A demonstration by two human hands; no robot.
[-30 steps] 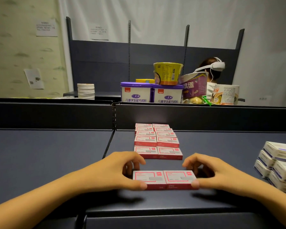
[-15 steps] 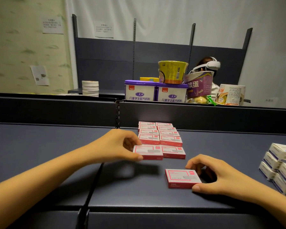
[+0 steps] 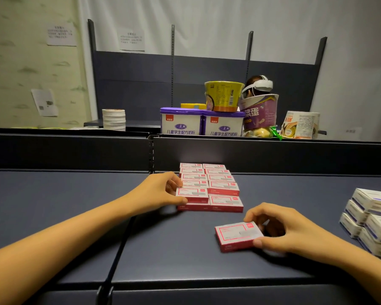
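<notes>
Moved up a bit since 0.5 s ago, L hand (image 3: 161,192) grip clamps red box (image 3: 193,194) atop front-left of box rows (image 3: 220,179), R hand (image 3: 279,230) grip clamped on 2nd red box (image 3: 238,235) on shelf (image 3: 53,205) just in front of rows, white boxes (image 3: 374,219) at far right.

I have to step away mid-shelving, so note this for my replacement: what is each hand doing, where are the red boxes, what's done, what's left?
Left hand: fingers grip a red box atop the front-left box of the double row.
Right hand: grips a second red box apart from the row, nearer the shelf front.
Done: double row laid against the back wall.
Left: probably seat the second red box beside the first, on the front-right box.
</notes>
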